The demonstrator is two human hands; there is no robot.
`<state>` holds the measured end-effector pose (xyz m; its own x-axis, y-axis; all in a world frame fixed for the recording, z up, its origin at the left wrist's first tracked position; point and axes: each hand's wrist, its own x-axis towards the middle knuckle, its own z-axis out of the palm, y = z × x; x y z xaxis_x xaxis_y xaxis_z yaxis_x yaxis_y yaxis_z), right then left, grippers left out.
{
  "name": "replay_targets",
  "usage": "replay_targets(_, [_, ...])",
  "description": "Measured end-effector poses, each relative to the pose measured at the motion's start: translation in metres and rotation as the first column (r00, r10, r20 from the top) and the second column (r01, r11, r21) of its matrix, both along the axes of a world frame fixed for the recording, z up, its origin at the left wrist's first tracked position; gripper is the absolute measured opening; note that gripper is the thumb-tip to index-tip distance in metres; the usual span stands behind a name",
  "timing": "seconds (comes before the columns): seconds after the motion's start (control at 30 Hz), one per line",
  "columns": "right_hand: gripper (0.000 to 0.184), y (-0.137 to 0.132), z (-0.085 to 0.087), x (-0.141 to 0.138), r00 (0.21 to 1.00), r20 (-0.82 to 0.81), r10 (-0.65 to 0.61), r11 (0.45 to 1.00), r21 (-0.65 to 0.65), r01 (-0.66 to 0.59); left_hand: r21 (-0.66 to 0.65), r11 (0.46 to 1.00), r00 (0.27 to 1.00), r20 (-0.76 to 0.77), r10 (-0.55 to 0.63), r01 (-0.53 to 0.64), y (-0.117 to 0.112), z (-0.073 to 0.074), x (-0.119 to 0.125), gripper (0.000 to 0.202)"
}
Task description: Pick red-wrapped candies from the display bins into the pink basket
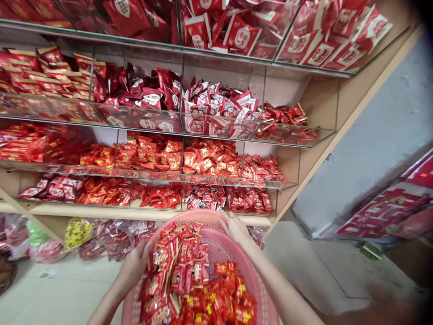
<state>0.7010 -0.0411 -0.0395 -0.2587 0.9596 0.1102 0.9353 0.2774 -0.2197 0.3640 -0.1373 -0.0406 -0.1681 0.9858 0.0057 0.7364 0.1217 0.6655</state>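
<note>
Just below the wooden shelf (135, 211), the pink plastic basket (221, 247) is held. Its left rim is clasped by the left hand (133, 266). Light, slippery candy packets (189, 280) are heaped inside. Its far rim is gripped by the right hand (237, 228). The mesh is judged likely to flex, so opposite rims are judged the best hold.

Forearms extended forward; left hand (135, 264), right hand (237, 228) curled, gripping.

The round pink plastic mesh basket (219, 246) is crowded on its left and near side by red foil sachets (182, 271); bare mesh is left only at the far right. Ahead, low entry to the heaped clear acrylic shelf bins (216, 179) is barred by their front panes, and access is left only over them. Open pale tiled floor (304, 271) is seen on the right.
</note>
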Motion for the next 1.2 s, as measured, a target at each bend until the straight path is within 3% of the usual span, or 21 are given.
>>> replay_targets(0.33, [0.043, 0.014, 0.014, -0.016, 0.999, 0.049, 0.000, 1.000, 0.016, 0.000, 0.016, 1.000, 0.998, 0.059, 0.019, -0.020, -0.002, 0.005, -0.006, 0.039])
replay_targets(0.53, [0.041, 0.022, 0.008, -0.023, 1.000, 0.017, 0.014, 1.000, -0.005, -0.014, 0.001, 0.999, 0.997, 0.065, -0.041, 0.041, 0.005, -0.001, -0.024, 0.042])
replay_targets(0.67, [0.041, 0.021, 0.000, -0.021, 1.000, 0.005, 0.005, 1.000, -0.009, -0.005, -0.089, 0.984, 0.988, 0.018, -0.152, 0.153, 0.044, 0.020, -0.029, 0.048])
replay_targets(0.73, [0.041, 0.022, -0.003, -0.018, 1.000, -0.003, -0.004, 1.000, -0.012, 0.004, -0.044, 0.988, 0.988, -0.039, -0.151, 0.149, 0.073, 0.034, -0.016, 0.049])
replay_targets(0.83, [0.041, 0.022, -0.005, -0.014, 0.999, -0.029, -0.021, 1.000, -0.014, 0.021, 0.018, 0.960, 0.958, -0.063, -0.278, 0.280, 0.117, 0.046, 0.020, 0.051])
replay_targets(0.9, [0.042, 0.020, -0.005, -0.009, 0.998, -0.050, -0.037, 0.999, -0.015, 0.036, -0.048, 0.932, 0.933, -0.021, -0.360, 0.359, 0.137, 0.041, 0.045, 0.055])
replay_targets(1.0, [0.043, 0.016, -0.007, -0.004, 0.997, -0.062, -0.048, 0.999, -0.015, 0.047, -0.106, 0.930, 0.930, -0.068, -0.361, 0.353, 0.151, 0.023, 0.067, 0.056])
replay_targets(1.1, [0.043, 0.014, -0.010, -0.006, 0.997, -0.052, -0.056, 0.998, 0.010, 0.056, -0.105, 0.951, 0.937, -0.173, -0.305, 0.290, 0.152, 0.006, 0.066, 0.056])
replay_targets(1.2, [0.042, 0.015, -0.013, -0.015, 0.998, -0.032, -0.052, 0.998, 0.034, 0.053, -0.092, 0.967, 0.943, -0.213, -0.254, 0.239, 0.149, -0.002, 0.053, 0.060])
